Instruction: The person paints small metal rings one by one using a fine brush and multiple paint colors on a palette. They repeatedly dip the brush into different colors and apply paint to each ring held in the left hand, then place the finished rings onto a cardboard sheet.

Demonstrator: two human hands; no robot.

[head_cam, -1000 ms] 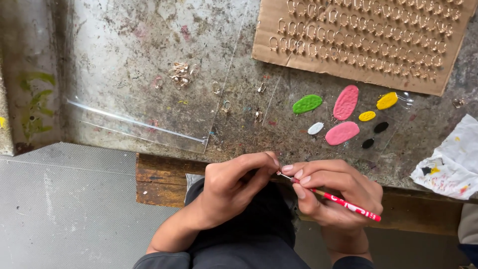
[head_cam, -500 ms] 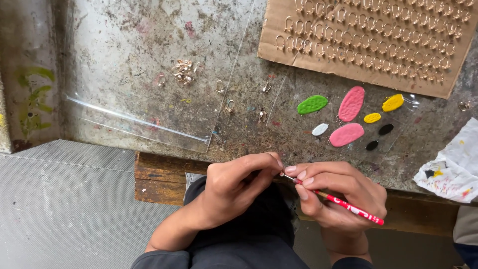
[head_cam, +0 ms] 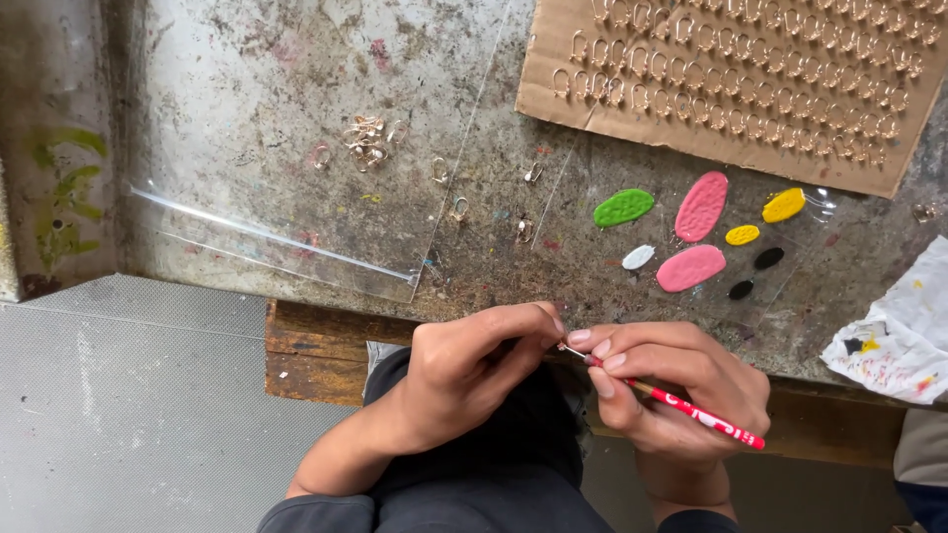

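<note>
centrally, red brush (head_cam: pixel 691 407) gripped in right hand (head_cam: pixel 671 390), left hand (head_cam: pixel 464 370) touching

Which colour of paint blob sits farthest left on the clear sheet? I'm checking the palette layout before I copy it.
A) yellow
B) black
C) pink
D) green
D: the green blob lies at the left end of the group, with the pink blobs, the yellow blobs and the black blobs all to its right on the clear sheet.
</note>
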